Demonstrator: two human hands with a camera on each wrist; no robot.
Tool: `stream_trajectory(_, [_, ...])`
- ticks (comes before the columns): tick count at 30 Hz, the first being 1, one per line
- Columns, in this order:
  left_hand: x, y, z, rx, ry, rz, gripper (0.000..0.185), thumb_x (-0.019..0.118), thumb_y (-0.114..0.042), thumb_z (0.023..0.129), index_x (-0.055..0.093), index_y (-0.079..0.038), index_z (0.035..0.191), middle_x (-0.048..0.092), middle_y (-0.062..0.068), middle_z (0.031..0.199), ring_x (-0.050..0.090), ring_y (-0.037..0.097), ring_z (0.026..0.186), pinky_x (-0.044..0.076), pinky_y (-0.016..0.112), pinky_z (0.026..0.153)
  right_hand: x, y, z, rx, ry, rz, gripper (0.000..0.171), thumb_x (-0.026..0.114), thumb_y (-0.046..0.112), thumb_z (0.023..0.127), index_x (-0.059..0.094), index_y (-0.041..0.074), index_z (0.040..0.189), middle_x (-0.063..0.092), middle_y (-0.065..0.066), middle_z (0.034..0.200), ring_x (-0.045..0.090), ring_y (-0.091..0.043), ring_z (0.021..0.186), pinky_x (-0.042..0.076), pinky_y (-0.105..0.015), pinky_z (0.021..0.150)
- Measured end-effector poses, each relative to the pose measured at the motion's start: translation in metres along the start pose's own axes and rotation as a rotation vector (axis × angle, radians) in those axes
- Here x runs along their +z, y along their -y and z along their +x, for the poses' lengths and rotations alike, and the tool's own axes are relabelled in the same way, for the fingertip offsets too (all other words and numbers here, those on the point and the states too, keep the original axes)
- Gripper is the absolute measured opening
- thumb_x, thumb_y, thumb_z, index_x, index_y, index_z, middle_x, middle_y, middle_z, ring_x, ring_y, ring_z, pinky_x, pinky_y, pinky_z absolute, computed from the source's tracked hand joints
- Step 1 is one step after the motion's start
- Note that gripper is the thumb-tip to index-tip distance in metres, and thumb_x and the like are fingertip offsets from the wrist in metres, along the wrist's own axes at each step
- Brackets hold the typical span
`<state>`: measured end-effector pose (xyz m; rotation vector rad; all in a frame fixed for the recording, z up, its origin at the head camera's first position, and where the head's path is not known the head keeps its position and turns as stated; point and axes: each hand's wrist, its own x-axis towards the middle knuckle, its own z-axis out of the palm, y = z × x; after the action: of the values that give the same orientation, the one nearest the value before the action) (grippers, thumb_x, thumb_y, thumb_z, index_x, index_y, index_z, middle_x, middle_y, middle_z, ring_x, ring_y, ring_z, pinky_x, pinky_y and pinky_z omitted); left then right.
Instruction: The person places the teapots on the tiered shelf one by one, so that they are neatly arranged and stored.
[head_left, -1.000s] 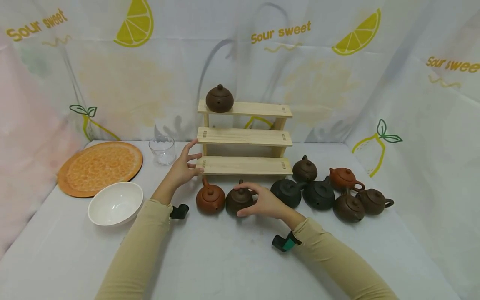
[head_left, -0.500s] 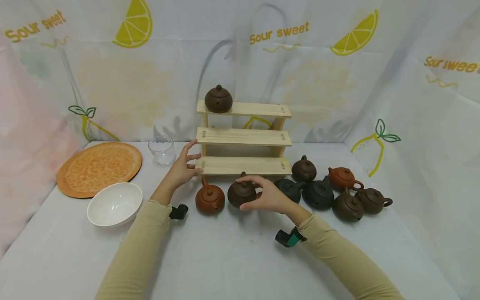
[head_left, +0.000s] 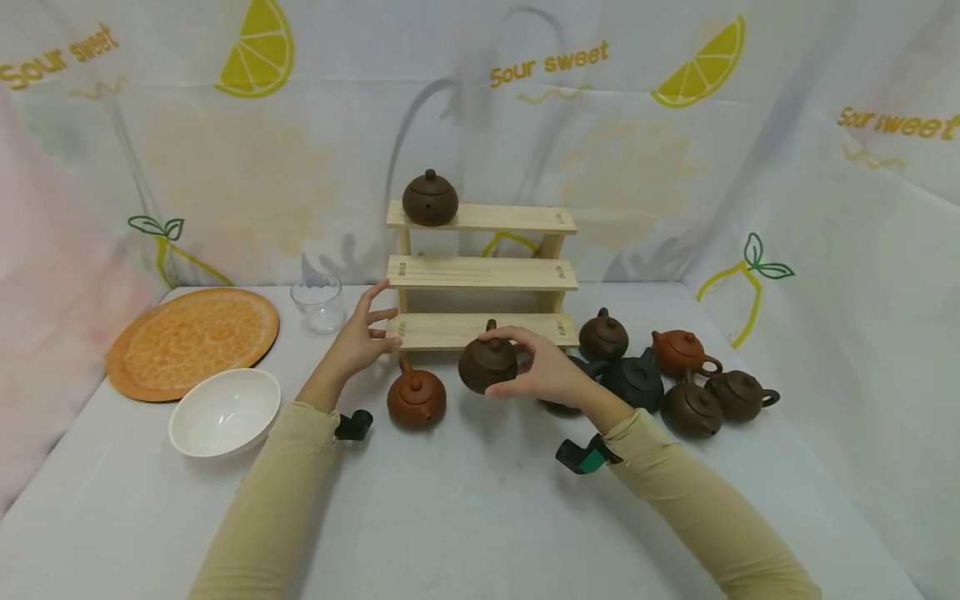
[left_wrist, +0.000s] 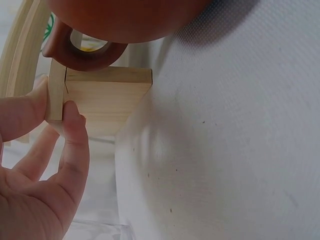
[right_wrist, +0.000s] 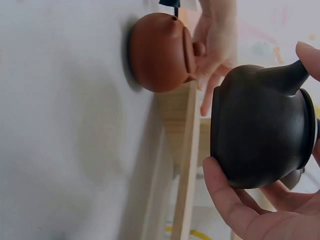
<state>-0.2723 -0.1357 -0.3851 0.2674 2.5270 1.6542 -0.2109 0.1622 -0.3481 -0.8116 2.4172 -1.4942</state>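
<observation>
In the head view my right hand [head_left: 546, 371] holds a dark brown teapot [head_left: 478, 365] up off the table, in front of the lowest board of a three-tier wooden shelf [head_left: 480, 273]. The right wrist view shows the fingers and thumb spread around this teapot [right_wrist: 250, 135], which looks nearly black there. My left hand [head_left: 356, 343] pinches the left end of the bottom board between thumb and fingers, as the left wrist view shows on the board end [left_wrist: 56, 100]. A reddish-brown teapot [head_left: 415, 400] stands on the table before the shelf's left end.
Another dark brown teapot [head_left: 430, 202] sits at the left of the top board. Several brown, black and reddish teapots [head_left: 633, 383] cluster at the right, partly behind my right arm. To the left are a glass [head_left: 319, 302], a white bowl [head_left: 225, 412] and a round orange mat [head_left: 197, 333].
My right hand has lifted the dark brown teapot from the table, raising it up and towards the shelf. The left hand stays at the shelf's end. The head view has shifted slightly.
</observation>
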Motion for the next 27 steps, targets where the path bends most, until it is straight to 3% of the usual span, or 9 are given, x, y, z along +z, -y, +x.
stream_trajectory(8, [-0.001, 0.002, -0.004, -0.002, 0.005, -0.024, 0.096, 0.065, 0.007, 0.083, 0.007, -0.031, 0.15, 0.039, 0.024, 0.139, 0.052, 0.042, 0.105, 0.05, 0.033, 0.074, -0.014, 0.015, 0.012, 0.018, -0.006, 0.028, 0.064, 0.081, 0.018, 0.071, 0.053, 0.021, 0.129, 0.047, 0.002, 0.131, 0.048, -0.023, 0.11, 0.046, -0.044, 0.082])
stream_trajectory(18, [0.0, 0.005, -0.003, 0.003, -0.002, -0.028, 0.096, 0.065, 0.008, 0.082, 0.009, -0.031, 0.149, 0.04, 0.023, 0.139, 0.052, 0.04, 0.102, 0.05, 0.032, 0.072, -0.037, 0.029, 0.035, -0.016, -0.029, 0.036, 0.065, 0.078, 0.01, 0.074, 0.05, 0.013, 0.132, 0.044, -0.004, 0.133, 0.05, -0.025, 0.11, 0.046, -0.041, 0.085])
stream_trajectory(27, [0.001, 0.003, 0.0, 0.011, 0.0, -0.016, 0.095, 0.065, 0.007, 0.083, 0.009, -0.032, 0.149, 0.041, 0.023, 0.139, 0.051, 0.04, 0.101, 0.05, 0.033, 0.073, -0.06, 0.035, 0.062, -0.023, -0.042, -0.008, 0.064, 0.078, 0.014, 0.075, 0.051, 0.015, 0.133, 0.046, -0.002, 0.134, 0.049, -0.026, 0.109, 0.046, -0.04, 0.082])
